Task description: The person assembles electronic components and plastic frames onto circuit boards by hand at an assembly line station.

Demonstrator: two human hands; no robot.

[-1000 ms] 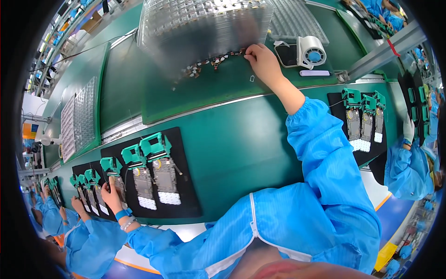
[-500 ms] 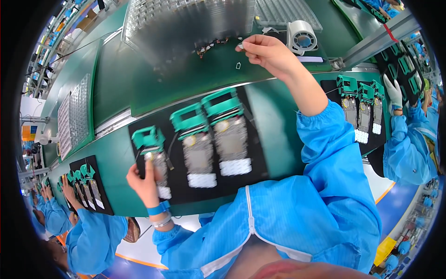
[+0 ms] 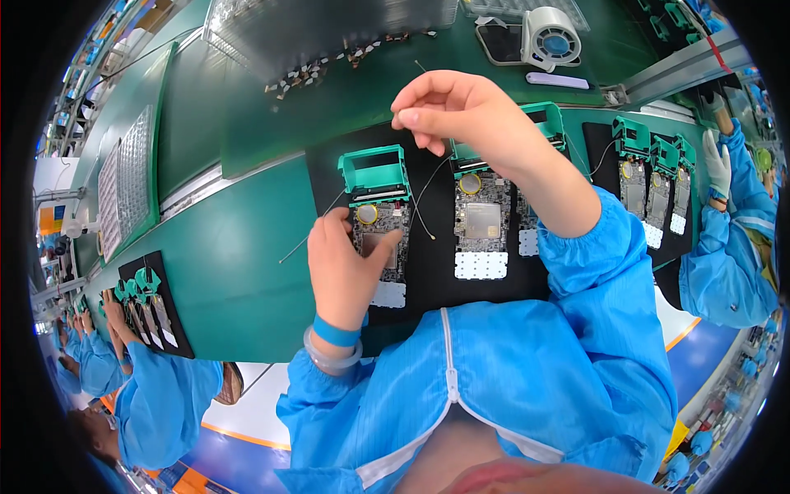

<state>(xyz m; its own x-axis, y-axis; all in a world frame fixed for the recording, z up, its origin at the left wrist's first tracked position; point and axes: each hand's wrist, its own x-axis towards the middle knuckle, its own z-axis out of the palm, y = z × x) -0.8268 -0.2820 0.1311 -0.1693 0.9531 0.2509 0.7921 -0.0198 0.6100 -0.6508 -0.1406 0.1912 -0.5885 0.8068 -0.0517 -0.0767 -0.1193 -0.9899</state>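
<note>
My left hand (image 3: 341, 262) has its thumb and fingers around the edges of the leftmost circuit board (image 3: 385, 221), which carries a round yellow cell and a green plastic frame (image 3: 374, 170) at its far end. Thin cables trail beside that board. My right hand (image 3: 448, 107) hovers above and right of the frame, fingertips pinched together; whatever sits between them is too small to make out. A second circuit board (image 3: 482, 218) lies to the right, white pad at its near end. My right forearm partly covers a third circuit board (image 3: 527, 216). All rest on a black mat (image 3: 428, 284).
Small loose pieces (image 3: 354, 56) lie scattered at the back beside a clear plastic tray (image 3: 329, 20). A white fan (image 3: 550, 39) and a purple bar (image 3: 558, 81) are at back right. Co-workers flank me; another black mat (image 3: 609, 169) with boards lies right.
The black mat with its boards sits farther right. My left hand moved right with the leftmost board. My right hand came nearer from the loose pieces, where it pinched a small pale piece.
</note>
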